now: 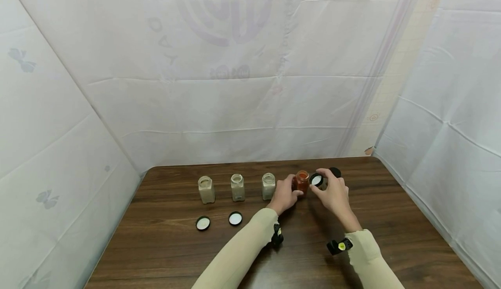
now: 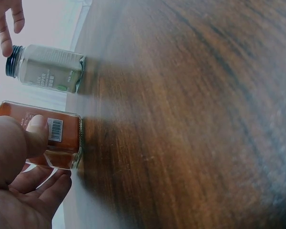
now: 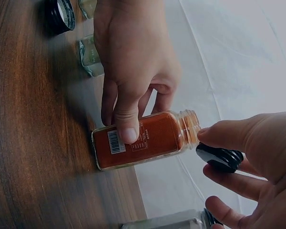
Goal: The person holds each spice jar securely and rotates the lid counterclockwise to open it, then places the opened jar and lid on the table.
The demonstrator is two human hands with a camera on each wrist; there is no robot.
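Observation:
My left hand (image 1: 285, 196) holds a glass spice jar (image 1: 302, 184) of red-orange powder upright on the table, thumb on one side and fingers round the other. The jar's mouth is uncovered; its barcode label (image 2: 55, 130) shows in the left wrist view. Just right of the mouth, my right hand (image 1: 335, 194) pinches a black screw lid (image 3: 218, 157) between thumb and fingers. The lid is off the jar and tilted, its white inner side (image 1: 316, 180) showing in the head view. Close behind the right hand stands a capped pepper jar (image 2: 51, 70).
Left of my hands stand three uncapped jars of pale powder: the left one (image 1: 206, 190), the middle one (image 1: 237, 188) and the nearest one (image 1: 268, 187). Two black lids, one (image 1: 203, 223) beside another (image 1: 235, 218), lie white side up before them. A white sheet (image 1: 235, 106) hangs behind the wooden table (image 1: 164, 254).

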